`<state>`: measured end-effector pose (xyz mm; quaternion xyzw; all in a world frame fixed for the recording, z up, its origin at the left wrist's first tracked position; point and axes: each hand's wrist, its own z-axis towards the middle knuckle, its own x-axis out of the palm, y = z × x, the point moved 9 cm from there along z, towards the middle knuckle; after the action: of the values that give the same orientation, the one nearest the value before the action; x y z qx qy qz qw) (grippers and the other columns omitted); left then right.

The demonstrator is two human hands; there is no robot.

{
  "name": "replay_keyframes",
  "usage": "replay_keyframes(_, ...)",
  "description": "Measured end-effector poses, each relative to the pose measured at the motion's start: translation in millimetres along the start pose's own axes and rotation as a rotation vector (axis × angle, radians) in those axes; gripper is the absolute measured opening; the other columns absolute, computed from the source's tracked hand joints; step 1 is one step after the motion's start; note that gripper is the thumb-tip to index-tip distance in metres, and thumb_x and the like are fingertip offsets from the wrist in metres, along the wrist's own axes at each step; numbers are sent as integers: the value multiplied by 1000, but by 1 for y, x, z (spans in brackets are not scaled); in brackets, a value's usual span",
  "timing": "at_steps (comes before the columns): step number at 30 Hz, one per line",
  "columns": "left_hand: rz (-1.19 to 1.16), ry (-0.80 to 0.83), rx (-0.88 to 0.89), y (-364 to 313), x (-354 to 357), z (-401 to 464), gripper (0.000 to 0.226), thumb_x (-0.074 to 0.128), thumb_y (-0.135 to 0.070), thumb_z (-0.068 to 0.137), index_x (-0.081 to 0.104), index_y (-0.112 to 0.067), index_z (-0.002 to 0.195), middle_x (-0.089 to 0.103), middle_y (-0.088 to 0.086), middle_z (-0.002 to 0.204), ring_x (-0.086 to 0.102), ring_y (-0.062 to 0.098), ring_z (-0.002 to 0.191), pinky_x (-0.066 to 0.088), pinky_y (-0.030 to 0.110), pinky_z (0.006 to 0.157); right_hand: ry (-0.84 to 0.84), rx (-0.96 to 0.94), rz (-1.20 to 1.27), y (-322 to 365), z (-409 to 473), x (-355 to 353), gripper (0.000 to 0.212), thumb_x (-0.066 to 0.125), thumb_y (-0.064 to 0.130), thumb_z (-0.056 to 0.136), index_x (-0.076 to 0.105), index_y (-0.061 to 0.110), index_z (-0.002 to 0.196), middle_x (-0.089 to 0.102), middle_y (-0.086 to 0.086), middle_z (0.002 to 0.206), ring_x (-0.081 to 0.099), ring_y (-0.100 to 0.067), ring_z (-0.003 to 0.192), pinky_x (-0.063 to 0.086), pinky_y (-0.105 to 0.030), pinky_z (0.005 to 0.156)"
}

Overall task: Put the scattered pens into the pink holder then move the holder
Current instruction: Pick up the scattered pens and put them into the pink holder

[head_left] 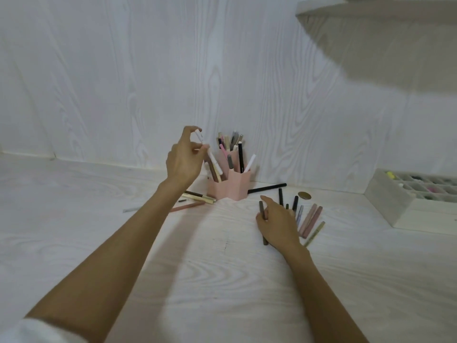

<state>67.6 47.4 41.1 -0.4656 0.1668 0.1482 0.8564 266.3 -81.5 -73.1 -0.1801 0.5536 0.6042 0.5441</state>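
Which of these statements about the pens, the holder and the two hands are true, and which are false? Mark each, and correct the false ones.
1. The left hand holds a white pen above the pink holder. True.
2. The pink holder is empty. False: many pens already stand in it.
3. The right hand rests among loose pens on the table, gripping a dark pen. True.
4. Every pen is off the table. False: several still lie on both sides of the holder.
5. A long black pen lies just right of the holder. True.
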Motion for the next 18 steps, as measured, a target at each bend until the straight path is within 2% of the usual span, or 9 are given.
replay_keyframes(3, 178, 80, -63, 15, 27, 2, 38, 59, -29, 90, 40, -20, 122, 73, 0, 102, 64, 27, 95, 37, 30, 69, -7, 8, -3, -2, 0, -1, 43, 49, 17, 89, 49, 16, 131, 51, 9, 68, 58, -16, 74, 35, -35, 98)
replay_keyframes(8, 206, 97, -80, 23, 47, 2, 26, 64, -36, 86, 48, -21, 99, 72, -5, 86, 62, 24, 90, 34, 30, 66, 3, 11, -6, -2, 1, 0, 45, 48, 18, 89, 47, 17, 133, 55, 6, 72, 60, -18, 80, 33, -35, 99)
replay_keyframes(12, 306, 108, -59, 19, 54, 0, 20, 68, -42, 82, 63, -24, 78, 63, -9, 69, 64, 20, 80, 34, 26, 59, 12, 11, 0, -2, 1, 0, 45, 47, 19, 90, 45, 16, 135, 62, 1, 80, 60, -19, 84, 33, -35, 101)
replay_keyframes(15, 395, 75, -26, 14, 54, 2, 24, 69, -44, 80, 65, -24, 68, 68, -5, 72, 65, 22, 77, 32, 25, 56, 12, 23, 6, -4, 0, -1, 45, 47, 19, 90, 45, 16, 135, 62, 1, 82, 60, -19, 86, 32, -35, 103)
replay_keyframes(18, 412, 97, -4, 10, 54, 5, 25, 70, -45, 80, 72, -20, 76, 73, -1, 82, 65, 21, 78, 35, 26, 59, 28, 25, -25, -3, 1, 0, 48, 45, 19, 91, 40, 15, 139, 62, 1, 79, 60, -19, 84, 31, -35, 102)
